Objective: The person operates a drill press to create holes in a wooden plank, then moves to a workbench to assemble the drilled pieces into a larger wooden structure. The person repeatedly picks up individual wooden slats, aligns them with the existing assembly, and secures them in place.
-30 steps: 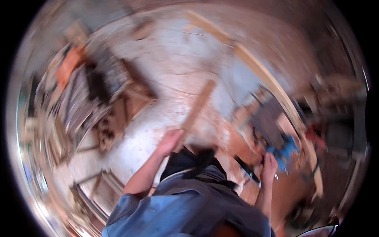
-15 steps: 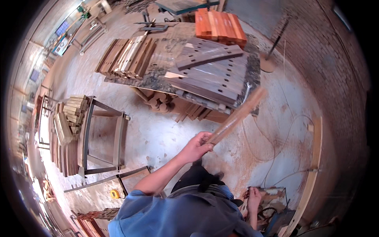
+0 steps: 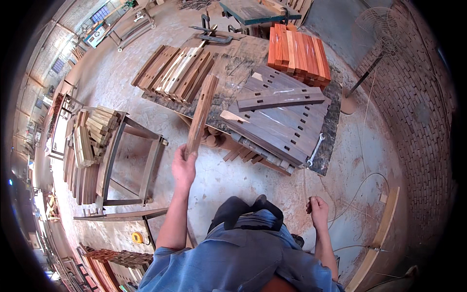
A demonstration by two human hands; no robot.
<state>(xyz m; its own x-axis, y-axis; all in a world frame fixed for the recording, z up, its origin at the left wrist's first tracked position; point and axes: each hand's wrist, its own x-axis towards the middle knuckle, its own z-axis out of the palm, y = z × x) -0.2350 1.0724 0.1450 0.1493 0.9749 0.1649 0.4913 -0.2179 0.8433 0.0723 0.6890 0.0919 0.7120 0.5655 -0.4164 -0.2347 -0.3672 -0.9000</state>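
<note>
My left hand (image 3: 184, 168) is closed round the lower end of a brown wooden strip (image 3: 203, 109) with small slots in its face. The strip points up and away, its far end near the stack of slotted brown wooden pieces (image 3: 172, 73) at the table's left. My right hand (image 3: 318, 210) hangs at the right with fingers curled; something small and dark shows at the fingertips, too small to name. Ahead lies a pile of dark slotted wooden pieces (image 3: 287, 121), one piece (image 3: 281, 99) lying slantwise on top.
The dark-topped worktable (image 3: 224, 65) also carries orange-red wooden pieces (image 3: 299, 53), a clamp (image 3: 214, 36) and a wrench (image 3: 317, 150). At left, a metal stand (image 3: 154, 170) is beside stacked pale pieces (image 3: 87, 141). A yellow tape measure (image 3: 137, 237) lies lower left. A standing fan (image 3: 384, 31) and a hose are at right.
My left hand has swung the wooden strip from the right over to the left, now pointing more upright. My right hand has come up from the lower right. The view has shifted.
</note>
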